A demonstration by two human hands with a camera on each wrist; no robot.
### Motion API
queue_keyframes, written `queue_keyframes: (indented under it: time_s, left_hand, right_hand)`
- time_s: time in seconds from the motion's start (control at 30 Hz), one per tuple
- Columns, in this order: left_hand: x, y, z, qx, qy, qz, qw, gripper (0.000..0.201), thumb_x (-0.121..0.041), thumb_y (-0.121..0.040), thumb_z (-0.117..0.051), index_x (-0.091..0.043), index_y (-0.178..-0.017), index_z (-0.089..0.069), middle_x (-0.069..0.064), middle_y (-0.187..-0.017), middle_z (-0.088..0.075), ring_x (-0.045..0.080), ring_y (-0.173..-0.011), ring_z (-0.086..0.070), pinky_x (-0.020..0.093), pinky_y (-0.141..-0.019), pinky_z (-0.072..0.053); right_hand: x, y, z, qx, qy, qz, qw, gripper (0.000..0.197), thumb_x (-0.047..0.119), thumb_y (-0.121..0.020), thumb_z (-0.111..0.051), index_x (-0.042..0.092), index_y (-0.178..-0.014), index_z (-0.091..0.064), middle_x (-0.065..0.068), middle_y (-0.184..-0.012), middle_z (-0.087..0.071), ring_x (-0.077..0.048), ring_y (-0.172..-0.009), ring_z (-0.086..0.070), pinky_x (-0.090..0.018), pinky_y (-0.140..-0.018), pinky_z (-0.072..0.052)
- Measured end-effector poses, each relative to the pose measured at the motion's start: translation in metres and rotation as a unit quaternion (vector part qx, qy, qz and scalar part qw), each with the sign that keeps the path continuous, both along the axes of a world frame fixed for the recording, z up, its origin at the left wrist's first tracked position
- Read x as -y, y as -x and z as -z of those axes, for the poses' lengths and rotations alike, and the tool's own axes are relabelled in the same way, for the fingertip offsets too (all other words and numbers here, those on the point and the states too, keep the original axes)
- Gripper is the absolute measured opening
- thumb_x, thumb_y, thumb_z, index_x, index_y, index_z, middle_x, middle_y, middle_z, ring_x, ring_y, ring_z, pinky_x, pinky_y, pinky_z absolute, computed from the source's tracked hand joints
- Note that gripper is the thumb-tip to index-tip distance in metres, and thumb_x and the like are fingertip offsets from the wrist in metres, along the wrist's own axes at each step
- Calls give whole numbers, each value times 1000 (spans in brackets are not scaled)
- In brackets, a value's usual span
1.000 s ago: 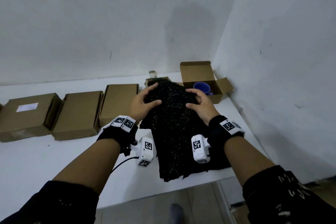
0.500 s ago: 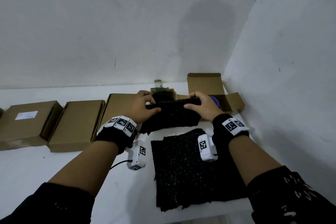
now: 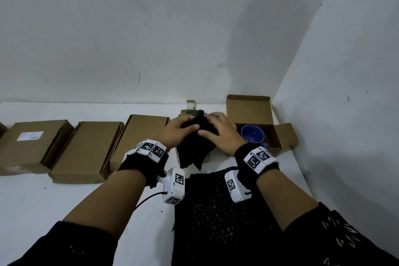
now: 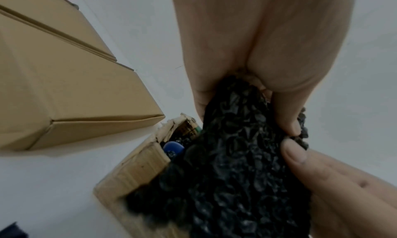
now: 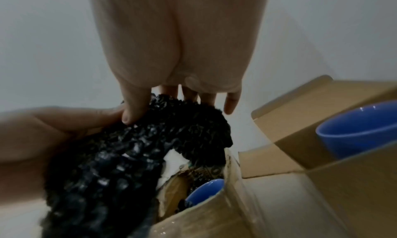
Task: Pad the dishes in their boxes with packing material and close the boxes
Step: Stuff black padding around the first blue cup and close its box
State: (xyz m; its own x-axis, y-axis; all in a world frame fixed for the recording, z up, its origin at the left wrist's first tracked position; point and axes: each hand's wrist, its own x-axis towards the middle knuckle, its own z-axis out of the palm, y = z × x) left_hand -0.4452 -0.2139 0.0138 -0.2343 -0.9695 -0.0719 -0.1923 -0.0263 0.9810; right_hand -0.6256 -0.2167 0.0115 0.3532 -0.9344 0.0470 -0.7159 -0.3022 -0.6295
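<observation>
Bunching black bubble wrap (image 3: 195, 149) over the torn box (image 4: 137, 172), frame centre: left hand (image 3: 175, 134) and right hand (image 3: 220, 134) both pinch it. Light, soft, springy; likely best gripped by the folds, away from the fragile blue cup (image 5: 204, 193).

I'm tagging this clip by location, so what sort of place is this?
Probably a bare packing corner: a white table against plain walls, a row of closed cardboard boxes, an open box holding a blue cup, and black bubble wrap.
</observation>
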Motion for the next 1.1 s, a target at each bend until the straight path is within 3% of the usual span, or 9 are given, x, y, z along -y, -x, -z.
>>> queue_keyframes:
  time_s: [0.1,0.2,0.33,0.43,0.5,0.67,0.87,1.0,1.1]
  left_hand:
    - [0,5,-3,2,9,-6,1000,8,-19,-80,-68,-20,-85,-63,1,-86,-63,10,-83,-61,28,-81,-48]
    - [2,6,-3,43,65,-72,994,23,-9,-82,-70,-14,-97,-53,-6,-95,-56,-4,-89,-56,11,-82,-44]
    - [8,1,-1,-27,-23,-57,998,41,-11,-83,-69,-19,-116,-45,6,-116,-60,23,-111,-58,42,-97,-49]
    - [12,4,1,-50,-37,-103,993,37,-8,-83,-69,-21,-106,-44,17,-115,-62,29,-102,-62,48,-92,-51]
    - [17,4,4,-65,-41,-139,987,40,-5,-84,-67,-17,-105,-36,17,-109,-60,28,-92,-62,45,-85,-53]
    - [30,-7,11,-97,-35,-108,989,34,-1,-86,-62,-21,-97,-37,7,-93,-60,20,-83,-61,30,-71,-52]
    - [48,-22,17,-21,22,-121,992,33,-7,-81,-70,-12,-105,-48,1,-77,-61,14,-71,-54,27,-71,-47]
    - [58,-26,23,48,62,-180,981,36,-17,-81,-72,-13,-109,-50,-3,-90,-58,12,-72,-56,24,-68,-49]
    - [65,-33,44,120,42,-229,965,39,-22,-81,-72,-9,-111,-51,7,-102,-57,17,-80,-55,30,-77,-49]
  right_hand:
    - [2,0,-1,165,-78,-17,983,34,18,-91,-61,10,-124,-56,-5,-117,-59,-20,-112,-55,-28,-97,-43]
    - [6,1,-4,243,-124,-16,962,24,5,-90,-59,18,-110,-56,5,-101,-62,-12,-100,-58,-24,-87,-46]
    - [16,-2,-11,305,-146,45,940,32,4,-87,-63,17,-108,-42,-4,-103,-62,-21,-95,-62,-32,-84,-53]
    - [23,-8,-9,250,0,111,962,32,7,-84,-66,15,-103,-41,-4,-101,-57,-25,-93,-60,-36,-83,-52]
    - [26,-11,-6,189,66,79,977,27,15,-85,-67,11,-106,-52,-2,-106,-54,-15,-98,-53,-27,-88,-43]
    - [35,-16,6,-35,54,-2,998,57,44,-79,-69,23,-128,-52,2,-126,-55,-20,-119,-40,-41,-101,-35]
    - [52,-29,0,-134,139,-2,981,32,35,-86,-63,14,-112,-62,-3,-110,-59,-23,-105,-47,-32,-86,-37]
    - [63,-38,2,-125,132,18,983,30,22,-88,-60,14,-116,-52,-4,-111,-61,-24,-100,-56,-36,-78,-47]
    - [72,-39,9,-149,122,19,981,29,16,-89,-58,13,-116,-50,-7,-111,-57,-26,-96,-56,-34,-71,-43]
